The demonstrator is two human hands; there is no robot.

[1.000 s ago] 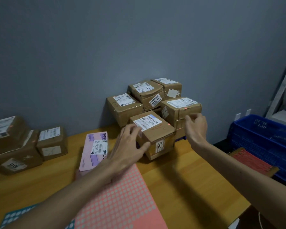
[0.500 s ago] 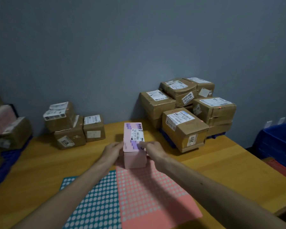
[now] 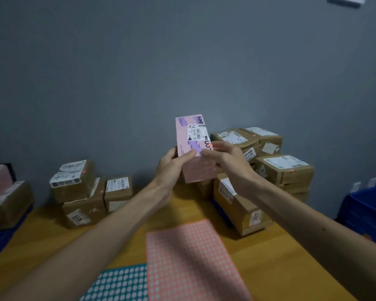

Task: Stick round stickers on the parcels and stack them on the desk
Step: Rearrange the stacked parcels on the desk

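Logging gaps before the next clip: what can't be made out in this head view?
Head view:
Pink rectangular cardboard parcel: lower sides hidden by the left hand and right hand gripping it.
Its white shipping label: print too small, blurred.
Teal round-sticker sheet: cut off by bottom edge.
Blue plastic crate: cut off by right edge.

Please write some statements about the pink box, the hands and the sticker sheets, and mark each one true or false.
1. The left hand and the right hand both hold the pink box above the desk. True.
2. The pink sticker sheet lies left of the teal sticker sheet. False: it lies right of it.
3. Brown parcels are stacked right of the pink box. True.
4. The pink box has no label. False: a white label is on its upper face.
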